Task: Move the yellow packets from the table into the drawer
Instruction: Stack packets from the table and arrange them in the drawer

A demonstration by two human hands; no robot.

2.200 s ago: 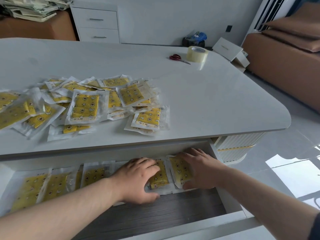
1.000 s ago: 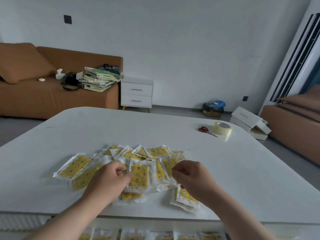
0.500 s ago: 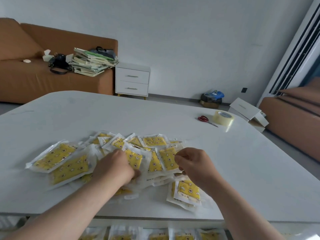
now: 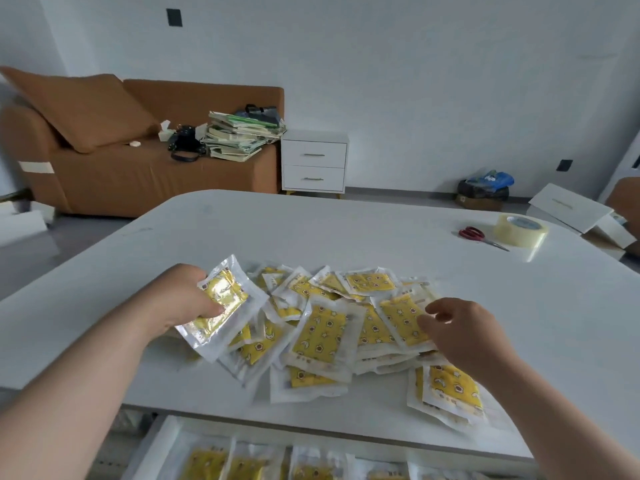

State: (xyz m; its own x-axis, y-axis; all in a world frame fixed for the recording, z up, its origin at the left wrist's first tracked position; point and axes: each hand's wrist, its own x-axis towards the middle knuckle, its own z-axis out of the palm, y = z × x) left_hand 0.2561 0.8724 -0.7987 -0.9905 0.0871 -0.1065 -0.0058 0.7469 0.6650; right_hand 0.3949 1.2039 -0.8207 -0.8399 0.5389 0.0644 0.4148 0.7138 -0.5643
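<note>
A person's left hand (image 4: 180,299) is gripping a yellow packet (image 4: 225,306) above the left end of a heap of yellow packets (image 4: 322,334) on a white table (image 4: 311,230), thumb pressing across its clear wrapper, fingers curling beneath it, and the packet tilting up clear of the heap. The right hand (image 4: 460,334) is reaching in at the heap's right end with its fingers bent, the tips lying at the edge of one packet there; whether they are pinching it cannot be told. The heap is sitting toward the near side of the tabletop, with a stray packet (image 4: 450,389) lying just short of the near edge by the right forearm. Below that edge an open drawer (image 4: 166,441) is showing, with a row of stored packets (image 4: 242,465) lying flat side by side in it. Beyond the heap, white tabletop is running back to the rounded far edge, while red-handled scissors (image 4: 474,234) and a roll of clear tape (image 4: 519,230) are lying together near the right rim, well apart from both hands. A brown sofa (image 4: 104,168) and a white nightstand (image 4: 313,164) are standing against the far wall.
</note>
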